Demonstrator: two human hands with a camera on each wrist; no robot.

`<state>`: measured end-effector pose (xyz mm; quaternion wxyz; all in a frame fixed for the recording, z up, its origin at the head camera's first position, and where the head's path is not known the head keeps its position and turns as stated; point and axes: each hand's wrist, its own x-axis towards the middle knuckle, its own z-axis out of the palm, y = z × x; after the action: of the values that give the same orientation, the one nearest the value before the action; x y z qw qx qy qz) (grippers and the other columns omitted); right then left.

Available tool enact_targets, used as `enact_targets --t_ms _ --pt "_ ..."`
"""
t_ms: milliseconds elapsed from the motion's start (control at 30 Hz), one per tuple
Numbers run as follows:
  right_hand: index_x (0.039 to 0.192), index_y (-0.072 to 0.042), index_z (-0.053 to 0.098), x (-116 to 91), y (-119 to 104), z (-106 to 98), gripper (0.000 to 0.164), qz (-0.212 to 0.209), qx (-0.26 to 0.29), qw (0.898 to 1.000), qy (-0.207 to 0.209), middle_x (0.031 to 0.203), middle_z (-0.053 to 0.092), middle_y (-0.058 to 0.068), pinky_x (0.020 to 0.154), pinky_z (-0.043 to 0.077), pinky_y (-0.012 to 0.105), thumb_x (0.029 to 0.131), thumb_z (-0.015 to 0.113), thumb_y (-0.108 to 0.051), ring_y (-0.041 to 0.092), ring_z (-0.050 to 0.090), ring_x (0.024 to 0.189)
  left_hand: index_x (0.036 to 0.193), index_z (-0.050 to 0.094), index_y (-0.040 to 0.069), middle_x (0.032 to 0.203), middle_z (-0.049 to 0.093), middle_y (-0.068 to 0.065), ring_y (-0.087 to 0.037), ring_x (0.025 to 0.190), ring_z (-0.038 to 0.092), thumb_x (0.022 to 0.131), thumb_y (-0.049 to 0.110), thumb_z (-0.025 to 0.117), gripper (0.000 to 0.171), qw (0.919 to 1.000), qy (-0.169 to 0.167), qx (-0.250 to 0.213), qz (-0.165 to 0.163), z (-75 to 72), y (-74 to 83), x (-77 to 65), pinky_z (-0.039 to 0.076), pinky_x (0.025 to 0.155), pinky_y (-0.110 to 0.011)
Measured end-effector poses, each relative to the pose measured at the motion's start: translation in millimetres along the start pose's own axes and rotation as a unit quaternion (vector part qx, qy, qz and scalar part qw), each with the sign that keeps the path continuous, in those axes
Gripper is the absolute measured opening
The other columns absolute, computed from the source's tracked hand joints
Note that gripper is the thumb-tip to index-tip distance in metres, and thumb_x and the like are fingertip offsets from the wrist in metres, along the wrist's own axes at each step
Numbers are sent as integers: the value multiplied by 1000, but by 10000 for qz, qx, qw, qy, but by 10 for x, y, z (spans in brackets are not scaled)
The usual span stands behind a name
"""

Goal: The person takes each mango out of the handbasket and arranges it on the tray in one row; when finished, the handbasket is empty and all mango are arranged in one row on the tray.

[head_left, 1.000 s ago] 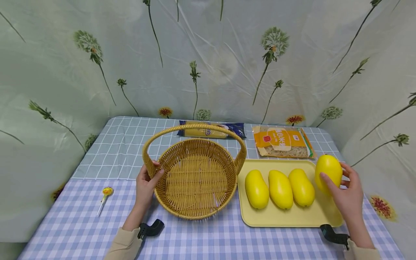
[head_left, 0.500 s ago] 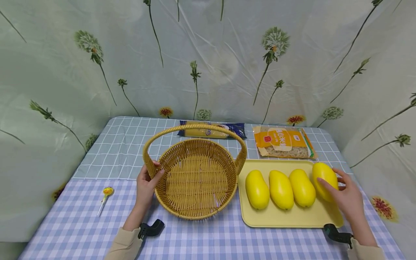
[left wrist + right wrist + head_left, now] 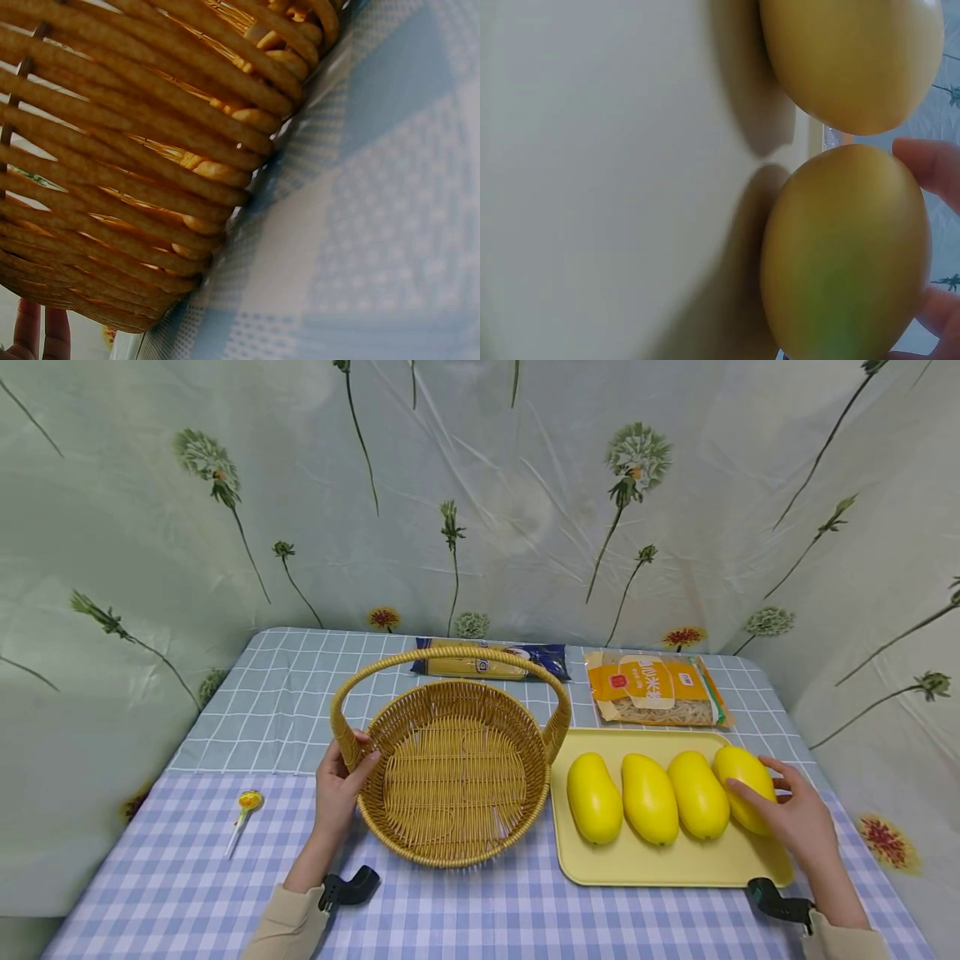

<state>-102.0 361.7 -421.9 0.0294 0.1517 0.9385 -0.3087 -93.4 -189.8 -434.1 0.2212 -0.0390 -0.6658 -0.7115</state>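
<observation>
The right hand [image 3: 798, 814] grips the fourth mango [image 3: 742, 787] at the right edge of the yellow tray [image 3: 675, 864], fingers curled around it. Its long axis points away from the person. The left hand [image 3: 339, 785] holds the basket [image 3: 453, 772] rim.

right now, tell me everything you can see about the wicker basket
The wicker basket is round and shallow, woven from golden-tan strands with open gaps in its flat base and sides. One arched handle spans it from rim to rim. It stands upright and holds nothing, on the checked tablecloth, with its right side right up against the yellow tray. The left hand grips it where the handle meets the left rim. The left wrist view shows its underside resting on the cloth.
</observation>
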Motion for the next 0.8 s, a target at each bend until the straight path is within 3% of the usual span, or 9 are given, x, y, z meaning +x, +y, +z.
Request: enact_targets --t_ms 400,800 --pt "143 6 28 17 19 -8 87 20 -85 9999 -149 122 39 37 68 38 45 88 55 -57 46 42 99 108 47 -19 100 54 -21 -20 95 53 85 -19 57 25 10000 49 -5 25 6 1 3 42 79 -22" --pt "145 6 21 19 -3 -41 89 78 -138 9990 -421 125 35 39 76 40 55 90 50 -58 49 42 101 109 46 -19 102 52 -23 -20 95 52 85 -18 56 26 10000 27 12 14 -12 -39 5 42 79 -22"
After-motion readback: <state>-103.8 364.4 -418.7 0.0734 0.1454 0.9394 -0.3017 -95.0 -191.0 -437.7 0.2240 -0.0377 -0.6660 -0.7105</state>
